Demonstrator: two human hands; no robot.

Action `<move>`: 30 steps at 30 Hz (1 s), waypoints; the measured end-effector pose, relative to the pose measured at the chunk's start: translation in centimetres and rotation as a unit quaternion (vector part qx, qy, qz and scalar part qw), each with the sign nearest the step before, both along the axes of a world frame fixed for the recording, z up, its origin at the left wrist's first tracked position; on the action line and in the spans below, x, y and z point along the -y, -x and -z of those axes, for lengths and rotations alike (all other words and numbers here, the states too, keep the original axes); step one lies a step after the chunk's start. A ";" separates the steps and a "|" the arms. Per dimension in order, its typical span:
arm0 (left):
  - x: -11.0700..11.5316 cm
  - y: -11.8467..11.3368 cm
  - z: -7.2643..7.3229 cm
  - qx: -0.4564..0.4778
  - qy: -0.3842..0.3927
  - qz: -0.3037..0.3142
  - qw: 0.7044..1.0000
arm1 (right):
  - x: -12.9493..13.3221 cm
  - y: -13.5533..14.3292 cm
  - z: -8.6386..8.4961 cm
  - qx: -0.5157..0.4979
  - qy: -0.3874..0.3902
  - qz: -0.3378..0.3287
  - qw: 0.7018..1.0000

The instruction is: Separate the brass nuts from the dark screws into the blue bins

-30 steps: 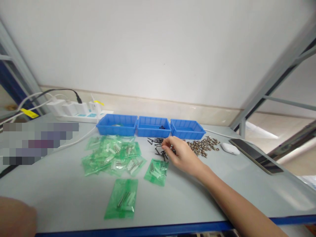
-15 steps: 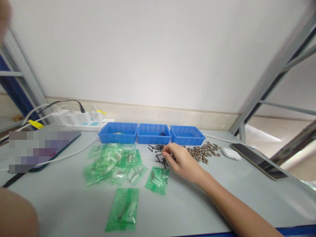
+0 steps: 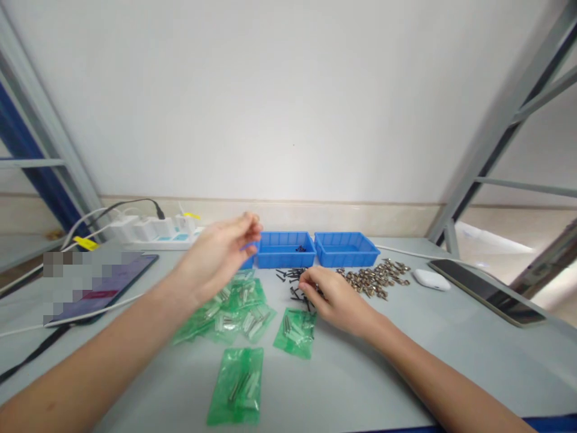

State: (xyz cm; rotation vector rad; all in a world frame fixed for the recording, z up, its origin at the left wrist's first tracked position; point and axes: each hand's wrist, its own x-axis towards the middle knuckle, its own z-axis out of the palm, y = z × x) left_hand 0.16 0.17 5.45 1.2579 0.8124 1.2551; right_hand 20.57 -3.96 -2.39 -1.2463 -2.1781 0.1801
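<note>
My left hand (image 3: 220, 249) is raised above the heap of green plastic packets (image 3: 225, 307), in front of the left blue bin (image 3: 247, 263) and hiding most of it. Its fingers are loosely bent and apart from the thumb, and I see nothing in them. My right hand (image 3: 336, 297) rests at the pile of black screws (image 3: 296, 275), thumb and fingertips pinched together. Whatever lies between those fingertips is too small to make out. Below it lies a green packet (image 3: 295, 334) with metal pins and white pieces inside. Another green packet (image 3: 237, 385) lies nearer to me.
A middle blue bin (image 3: 286, 258) holds a few dark screws; a right blue bin (image 3: 346, 258) stands beside it. Brassy metal fittings (image 3: 376, 278) are heaped to the right, then a white earbud case (image 3: 431, 279) and a phone (image 3: 487, 291). A tablet (image 3: 117, 282) and power strip (image 3: 162, 240) occupy the left.
My left hand has come in from the left edge to over the packets and left bin. My right hand stays pinched at the black screws. The view has shifted slightly.
</note>
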 end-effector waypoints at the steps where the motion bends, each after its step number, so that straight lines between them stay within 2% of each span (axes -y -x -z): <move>1: 0.0 -0.4 1.1 0.028 0.055 0.013 0.998 | 0.0 0.1 0.0 -0.005 0.001 -0.002 1.000; 4: 0.0 -1.3 4.4 0.050 0.157 0.020 0.986 | 0.2 0.3 -0.2 -0.029 -0.001 -0.007 1.000; 6: 0.2 -1.4 5.9 0.038 0.176 0.022 0.983 | 0.4 0.4 -0.4 -0.047 -0.008 -0.005 0.999; 8: 0.5 -1.3 6.6 0.019 0.167 0.034 0.985 | 0.6 0.5 -0.5 -0.058 -0.016 0.001 0.998; 12: 1.4 -1.3 6.9 -0.053 0.101 0.077 0.991 | 0.5 0.7 -0.4 -0.072 -0.026 0.002 0.997; 15: 2.0 -1.5 7.1 -0.179 -0.037 0.072 0.980 | -0.5 1.4 -0.1 -0.080 -0.040 0.007 0.996; 18: 2.3 -1.4 7.5 -0.306 -0.199 0.002 0.931 | -1.9 2.4 0.0 -0.072 -0.065 0.001 0.995; 21: 2.1 -1.0 7.8 -0.356 -0.296 -0.058 0.884 | -2.7 3.3 0.0 -0.071 -0.087 0.000 0.994; 24: 1.7 -0.8 8.0 -0.368 -0.311 -0.072 0.873 | -2.5 3.7 0.2 -0.070 -0.092 0.006 0.993; 30: 2.1 -1.2 7.7 -0.362 -0.257 -0.044 0.895 | -1.0 3.1 0.5 -0.069 -0.067 0.012 0.995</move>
